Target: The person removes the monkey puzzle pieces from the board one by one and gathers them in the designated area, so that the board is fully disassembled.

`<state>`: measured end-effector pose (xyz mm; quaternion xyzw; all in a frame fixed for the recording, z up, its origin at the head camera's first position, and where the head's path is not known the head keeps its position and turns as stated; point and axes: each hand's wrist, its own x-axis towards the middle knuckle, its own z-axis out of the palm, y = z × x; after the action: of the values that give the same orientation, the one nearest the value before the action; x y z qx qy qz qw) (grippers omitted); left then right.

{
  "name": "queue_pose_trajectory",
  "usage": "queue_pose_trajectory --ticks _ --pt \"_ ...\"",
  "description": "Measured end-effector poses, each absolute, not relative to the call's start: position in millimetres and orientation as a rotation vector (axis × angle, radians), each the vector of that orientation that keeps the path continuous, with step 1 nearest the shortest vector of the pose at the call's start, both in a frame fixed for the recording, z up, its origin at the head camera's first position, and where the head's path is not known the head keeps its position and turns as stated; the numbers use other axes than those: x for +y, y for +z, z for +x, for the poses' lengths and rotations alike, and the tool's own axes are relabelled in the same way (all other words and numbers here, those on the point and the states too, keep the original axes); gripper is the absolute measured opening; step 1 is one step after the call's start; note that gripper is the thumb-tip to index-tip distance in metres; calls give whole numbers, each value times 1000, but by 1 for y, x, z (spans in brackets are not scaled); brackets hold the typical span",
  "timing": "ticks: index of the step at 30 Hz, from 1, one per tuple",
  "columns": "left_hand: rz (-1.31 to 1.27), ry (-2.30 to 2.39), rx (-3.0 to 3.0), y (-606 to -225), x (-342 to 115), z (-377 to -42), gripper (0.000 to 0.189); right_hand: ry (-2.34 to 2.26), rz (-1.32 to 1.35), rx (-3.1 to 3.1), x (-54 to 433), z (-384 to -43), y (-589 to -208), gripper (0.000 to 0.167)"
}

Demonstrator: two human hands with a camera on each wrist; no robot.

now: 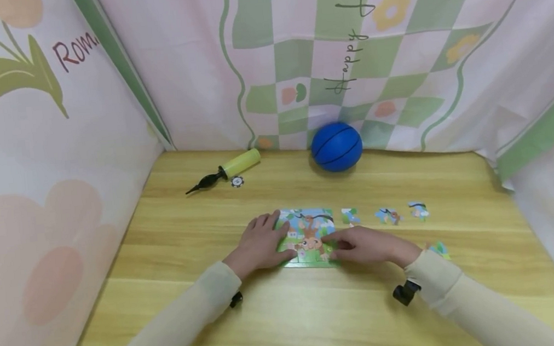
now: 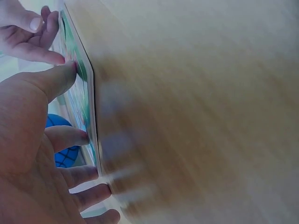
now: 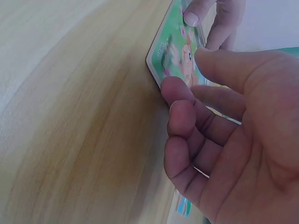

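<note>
Yellowish wood grain covers the table (image 1: 290,325), its streaks running mostly from side to side. Cloth hangs around it: the back curtain (image 1: 291,56) carries pale green and white checks, small flowers and the word "Happy" turned on its side, while the left curtain (image 1: 19,162) shows large peach blooms, green leaves and dark red lettering. A green band marks the corner where the two meet.

Near the middle of the table, the picture puzzle (image 1: 309,236) lies flat between the person's hands. The left hand (image 1: 262,243) is spread along its left side, fingers loosely extended, with the thumb touching the board. The right hand (image 1: 364,244) is at the right side with bent fingers, thumb and index at the board; whether they pinch a piece cannot be told.

Three loose pieces (image 1: 388,216) lie in a row to the puzzle's right, and another piece (image 1: 440,249) is partly hidden behind the right wrist. Farther back, a blue ball (image 1: 337,147) with black lines sits close to the back curtain. To its left lies a yellow-green pump (image 1: 241,163) with a black nozzle, a small black-and-white disc (image 1: 237,182) just beside it.
</note>
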<state>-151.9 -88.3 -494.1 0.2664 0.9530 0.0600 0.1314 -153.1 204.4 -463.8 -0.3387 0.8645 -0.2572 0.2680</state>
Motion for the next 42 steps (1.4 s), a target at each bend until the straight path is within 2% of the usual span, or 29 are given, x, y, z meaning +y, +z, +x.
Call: queue_pose_trajectory --ticks 9,18,23,31,37,42 --pt "769 163 2775 -493 -90 -151 82 -780 -904 2364 190 -161 -462 34" --pt "796 108 2740 -498 -88 -149 71 -881 -815 2412 170 -189 -468 41" --pt "795 92 2740 -501 -88 -149 69 -820 -875 2411 160 -195 -475 40" --pt "780 85 2737 -501 -88 -149 70 -807 -919 2434 152 -198 -476 21" --pt "770 85 2742 -500 -88 -149 70 -769 -909 2506 151 -196 -479 31" --pt "769 81 2749 -500 -89 -149 71 -776 -883 2515 148 -194 -479 29"
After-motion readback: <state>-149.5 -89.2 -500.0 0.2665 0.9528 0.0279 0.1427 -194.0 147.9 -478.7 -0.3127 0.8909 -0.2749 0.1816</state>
